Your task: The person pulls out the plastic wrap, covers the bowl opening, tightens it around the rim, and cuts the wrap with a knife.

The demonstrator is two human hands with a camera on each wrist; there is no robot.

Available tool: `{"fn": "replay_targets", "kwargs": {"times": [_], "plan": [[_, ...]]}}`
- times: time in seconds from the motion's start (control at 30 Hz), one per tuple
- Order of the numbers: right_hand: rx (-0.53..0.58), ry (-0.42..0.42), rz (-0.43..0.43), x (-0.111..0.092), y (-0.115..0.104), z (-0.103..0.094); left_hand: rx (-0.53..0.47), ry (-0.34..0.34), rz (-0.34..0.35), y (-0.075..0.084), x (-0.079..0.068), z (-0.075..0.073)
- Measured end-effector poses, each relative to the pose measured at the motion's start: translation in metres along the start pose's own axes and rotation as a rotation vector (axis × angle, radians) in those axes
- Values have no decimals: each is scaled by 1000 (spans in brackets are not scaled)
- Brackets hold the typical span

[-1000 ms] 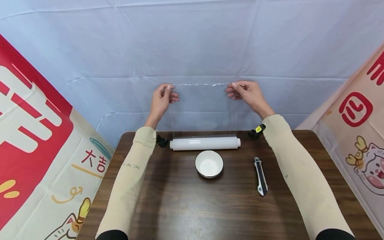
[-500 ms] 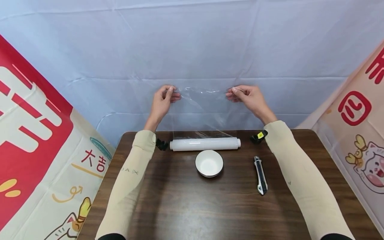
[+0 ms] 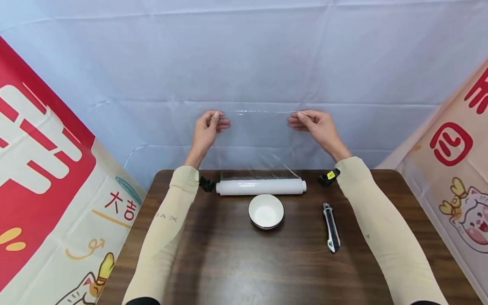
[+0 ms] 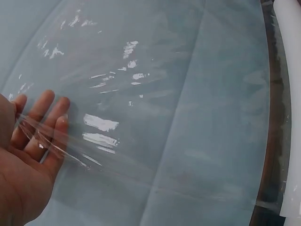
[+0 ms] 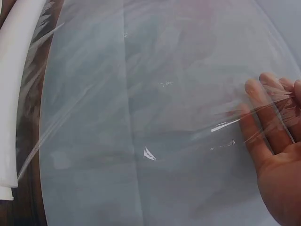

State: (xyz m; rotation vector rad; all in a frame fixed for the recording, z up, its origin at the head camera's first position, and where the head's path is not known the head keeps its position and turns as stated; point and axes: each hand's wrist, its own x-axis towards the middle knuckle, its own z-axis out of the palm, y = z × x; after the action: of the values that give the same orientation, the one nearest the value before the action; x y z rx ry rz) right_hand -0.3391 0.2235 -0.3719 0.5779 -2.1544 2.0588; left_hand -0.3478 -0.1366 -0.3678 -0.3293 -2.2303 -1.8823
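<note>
Clear plastic wrap (image 4: 101, 123) stretches between my two hands, beyond the far edge of the table. My left hand (image 3: 206, 129) pinches one corner between thumb and index finger; its other fingers lie behind the film in the left wrist view. The opposite corner is pinched by my right hand (image 3: 319, 127), with creases gathering at the fingertips (image 5: 254, 84). From the hands the sheet runs down to the white plastic wrap roll (image 3: 261, 187), which lies crosswise near the far table edge. A white bowl (image 3: 266, 211) with a dark rim stands just in front of the roll.
A box cutter (image 3: 331, 228) lies on the brown wooden table (image 3: 251, 271), right of the bowl. Behind the table hangs a pale cloth (image 3: 244, 55). Printed banners flank the table, a red and white one (image 3: 57, 178) on the left.
The film sagged and wrinkled half a second ago; now its top edge is drawn straight again between the hands. Both hands keep their pinch. Roll, bowl and box cutter stay in place on the table.
</note>
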Motion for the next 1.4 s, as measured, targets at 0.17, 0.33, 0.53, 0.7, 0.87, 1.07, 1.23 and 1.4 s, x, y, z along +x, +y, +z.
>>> {"fn": "replay_targets", "kwargs": {"times": [0.17, 0.33, 0.53, 0.7, 0.87, 1.07, 1.23, 1.4], "plan": [[5, 0, -13, -4, -1, 1, 0, -15, 8, 2, -5, 1], [-25, -13, 6, -10, -1, 4, 18, -36, 31, 2, -14, 3], [-73, -29, 20, -18, 4, 5, 12, -43, 62, -4, -21, 0], [-69, -40, 12, -25, 7, 4, -13, -45, 73, -11, -27, -4], [-93, -34, 13, -31, 6, 1, 27, -39, 66, -14, -35, -7], [-117, -37, 16, -38, 6, -1, 24, -58, 77, -14, -40, -9], [-112, -57, -1, -45, 10, 0, 3, -89, 86, -15, -45, -11], [-129, -67, -26, -53, 12, -1, 32, -113, 91, -19, -52, -14]]}}
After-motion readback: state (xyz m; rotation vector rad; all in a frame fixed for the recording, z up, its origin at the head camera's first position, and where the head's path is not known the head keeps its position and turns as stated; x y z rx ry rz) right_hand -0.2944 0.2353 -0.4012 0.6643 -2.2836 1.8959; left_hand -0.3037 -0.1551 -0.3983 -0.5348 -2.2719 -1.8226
